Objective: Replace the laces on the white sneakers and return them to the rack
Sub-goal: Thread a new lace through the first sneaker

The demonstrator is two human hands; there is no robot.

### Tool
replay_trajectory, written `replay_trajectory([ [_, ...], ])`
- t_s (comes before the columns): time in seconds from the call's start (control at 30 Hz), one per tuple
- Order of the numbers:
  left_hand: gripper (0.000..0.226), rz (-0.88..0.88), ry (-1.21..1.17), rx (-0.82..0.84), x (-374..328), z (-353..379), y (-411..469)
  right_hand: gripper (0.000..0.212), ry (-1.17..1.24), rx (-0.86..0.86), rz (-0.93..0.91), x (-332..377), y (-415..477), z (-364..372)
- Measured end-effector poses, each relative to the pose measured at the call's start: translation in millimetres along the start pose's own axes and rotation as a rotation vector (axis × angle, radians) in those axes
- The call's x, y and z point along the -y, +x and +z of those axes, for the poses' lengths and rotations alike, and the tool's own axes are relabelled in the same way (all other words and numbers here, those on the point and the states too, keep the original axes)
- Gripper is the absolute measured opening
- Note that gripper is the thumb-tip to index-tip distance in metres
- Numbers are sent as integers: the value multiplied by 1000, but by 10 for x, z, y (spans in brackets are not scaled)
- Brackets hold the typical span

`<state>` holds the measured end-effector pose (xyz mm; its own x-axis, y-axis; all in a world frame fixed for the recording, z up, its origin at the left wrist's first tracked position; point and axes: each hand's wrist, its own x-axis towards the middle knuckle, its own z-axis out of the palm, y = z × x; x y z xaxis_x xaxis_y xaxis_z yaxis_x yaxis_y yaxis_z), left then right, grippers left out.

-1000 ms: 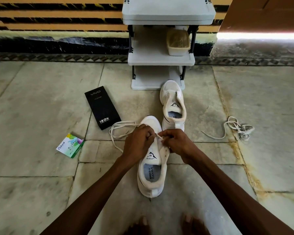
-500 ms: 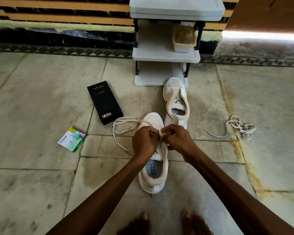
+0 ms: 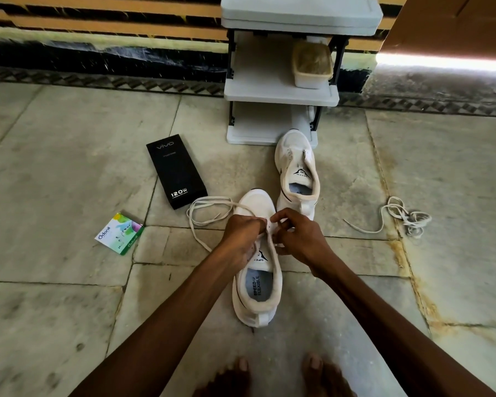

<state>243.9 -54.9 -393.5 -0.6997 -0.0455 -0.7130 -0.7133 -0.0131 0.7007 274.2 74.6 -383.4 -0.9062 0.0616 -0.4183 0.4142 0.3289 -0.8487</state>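
A white sneaker (image 3: 258,290) lies on the stone floor in front of me, toe pointing away. Over its eyelet area my left hand (image 3: 242,239) grips a cream lace (image 3: 204,209) that loops out to the left on the floor. My right hand (image 3: 298,236) pinches at the sneaker's right eyelet edge, fingers curled. A second white sneaker (image 3: 297,170), unlaced, lies just beyond, its toe against the grey shoe rack (image 3: 281,94). Another loose lace (image 3: 398,217) lies bunched on the floor to the right.
A black phone box (image 3: 176,170) and a small green-and-white packet (image 3: 119,233) lie on the floor to the left. A plastic tub (image 3: 312,65) sits on the rack's middle shelf. My bare feet (image 3: 275,376) show at the bottom edge. A wall runs behind the rack.
The view has shifted slightly toward the rack. Both hands stay at the sneaker's eyelets; the short taut lace end seen between them a second ago is now hidden under the fingers.
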Motion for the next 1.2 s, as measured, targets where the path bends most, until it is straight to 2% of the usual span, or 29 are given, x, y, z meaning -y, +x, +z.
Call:
replay_trajectory([
  [0.13,50,-33,47,81,-92,-69,-65,23,-127,4,-49,10,63,11],
  [0.2,51,-22,106,99,-105,-67,-58,25,-167,22,-55,22,94,5],
  [0.27,42,47,246,51,-105,-36,-66,24,-145,28,-40,13,112,-1],
  [0.33,32,148,512,-82,-69,-21,-40,22,-140,27,-38,-19,118,19],
  [0.4,32,185,640,-168,-44,-25,-39,20,-158,18,-62,-58,111,63],
  [0.53,67,168,631,-195,-33,-58,-8,24,-133,-26,-106,-124,55,112],
  [0.67,49,262,798,-204,17,-95,15,22,-126,-43,-129,-151,19,151],
  [0.73,48,272,822,-223,15,-104,-4,21,-129,-44,-129,-158,24,171],
  [0.8,45,226,764,-231,11,-120,-2,23,-127,-50,-127,-167,31,181],
  [0.9,32,130,476,-158,21,-140,-23,24,-133,-59,-136,-172,26,186],
  [0.97,34,98,345,-130,34,-151,-33,26,-134,-65,-141,-168,28,189],
  [1.03,34,74,260,-106,51,-154,-26,27,-141,-78,-148,-174,37,194],
  [1.13,14,63,163,-58,79,-171,-47,27,-155,-106,-188,-190,65,210],
  [1.2,17,53,116,-39,95,-207,-54,25,-183,-119,-231,-183,80,225],
])
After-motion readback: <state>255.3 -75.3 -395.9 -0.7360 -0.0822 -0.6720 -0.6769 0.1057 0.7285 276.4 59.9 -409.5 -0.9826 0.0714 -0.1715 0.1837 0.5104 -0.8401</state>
